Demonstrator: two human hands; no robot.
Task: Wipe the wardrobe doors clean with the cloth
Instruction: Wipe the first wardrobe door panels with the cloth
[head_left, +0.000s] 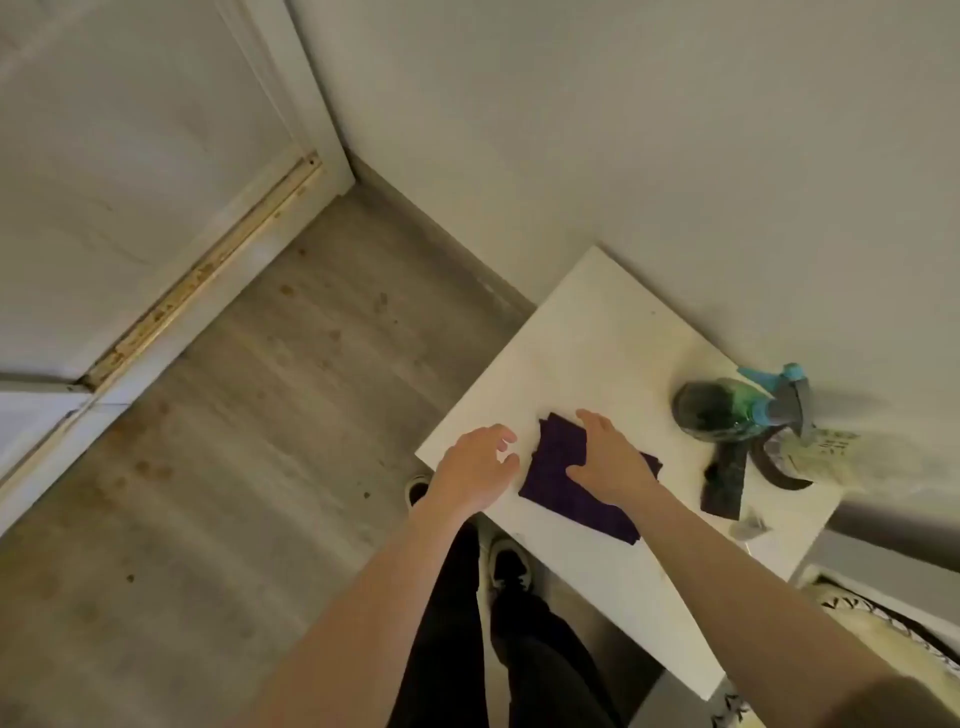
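A dark purple folded cloth (558, 478) lies flat on a small white table (587, 343). My right hand (608, 457) rests palm down on top of the cloth with its fingers spread. My left hand (475, 465) hovers just left of the cloth over the table's near corner, fingers apart and holding nothing. The white wardrobe doors (119, 171) stand at the upper left, with a worn brass-coloured track (208, 270) along their base.
A green spray bottle (727, 410) with a blue trigger stands on the table's right side, beside a dark strip (724, 483) and a paper label (831, 441). A grey stained floor (234, 467) lies between table and wardrobe. My legs and shoes (506, 566) are below the table's edge.
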